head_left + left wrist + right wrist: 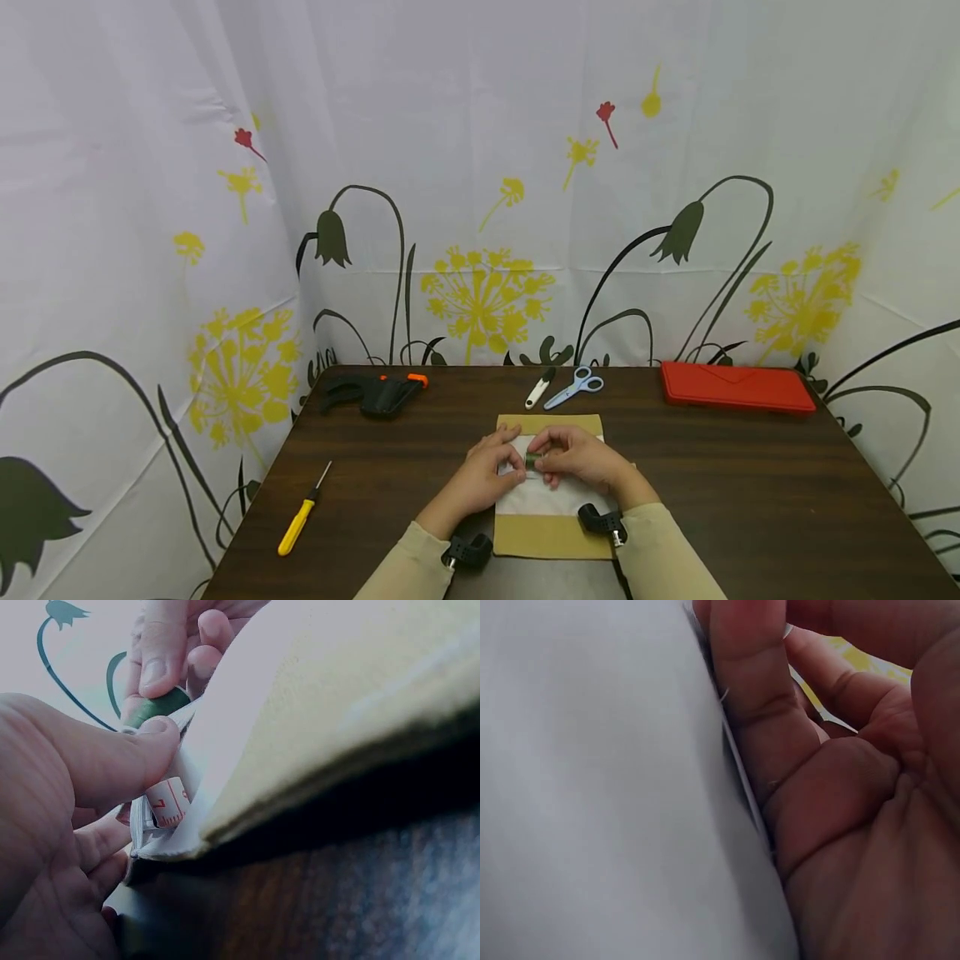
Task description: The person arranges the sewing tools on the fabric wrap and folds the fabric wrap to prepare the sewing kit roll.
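A tan and white fabric pouch [551,537] lies in front of me in the head view, its white middle panel under both hands. My left hand [480,477] pinches the edge of the pouch's opening, where a pale zipper [136,829] runs in the left wrist view. Inside that opening shows a white measuring tape [169,801] with red numerals. A green spool of thread [159,707] is pinched in the fingers of my right hand [588,460], right at the opening. White fabric [615,780] fills the left of the right wrist view, beside the right hand's fingers [757,712].
Left on the dark wooden table [750,492] lie a yellow-handled screwdriver [300,521] and a black clamp [378,395] with orange tips. Behind the pouch are blue scissors [573,389] and a white slim tool [537,392] with a dark end. A red case [738,387] sits back right.
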Demonstrator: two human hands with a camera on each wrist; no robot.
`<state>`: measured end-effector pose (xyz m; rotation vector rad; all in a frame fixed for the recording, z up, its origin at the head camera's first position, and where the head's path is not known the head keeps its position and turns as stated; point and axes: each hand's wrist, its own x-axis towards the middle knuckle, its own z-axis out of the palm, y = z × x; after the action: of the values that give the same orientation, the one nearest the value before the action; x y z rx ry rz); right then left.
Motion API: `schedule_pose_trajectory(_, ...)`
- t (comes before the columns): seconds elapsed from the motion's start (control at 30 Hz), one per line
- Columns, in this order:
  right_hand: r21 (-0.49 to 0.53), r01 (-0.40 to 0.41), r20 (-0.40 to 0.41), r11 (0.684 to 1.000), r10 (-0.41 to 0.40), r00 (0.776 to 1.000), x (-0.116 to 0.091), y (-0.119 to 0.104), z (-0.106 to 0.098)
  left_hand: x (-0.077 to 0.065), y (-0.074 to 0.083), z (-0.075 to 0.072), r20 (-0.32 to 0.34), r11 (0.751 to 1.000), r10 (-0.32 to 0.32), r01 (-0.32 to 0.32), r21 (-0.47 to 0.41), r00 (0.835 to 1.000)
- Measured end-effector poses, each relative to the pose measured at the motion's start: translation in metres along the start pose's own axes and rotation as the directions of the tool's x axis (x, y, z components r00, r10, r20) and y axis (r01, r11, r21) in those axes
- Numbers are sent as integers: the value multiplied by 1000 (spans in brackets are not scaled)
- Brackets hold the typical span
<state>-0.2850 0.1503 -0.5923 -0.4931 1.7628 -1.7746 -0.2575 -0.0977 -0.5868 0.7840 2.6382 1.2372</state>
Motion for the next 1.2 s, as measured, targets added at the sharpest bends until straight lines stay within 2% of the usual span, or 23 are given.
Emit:
schedule_pose_trajectory(0.3, -117, -12, -33, 993, 9, 999, 0, 0, 1, 1, 1, 0, -13, 1000, -24, 24, -15, 1000)
schedule_pose_trajectory(0.5, -127, -13, -14, 992, 11, 1000, 2, 0, -1, 1, 0, 0, -27, 1000, -19, 18, -26, 999)
schedule_pose_trajectory(1.03, -270, -24, -22, 962, 19, 1000, 1, 1, 1, -1, 0, 1, -30, 998, -43, 42, -43, 999)
schedule_pose_trajectory(1.2, -280, -8, -10, 960, 6, 1000, 1, -1, -1, 2, 1, 2, -37, 998, -43, 41, -48, 998)
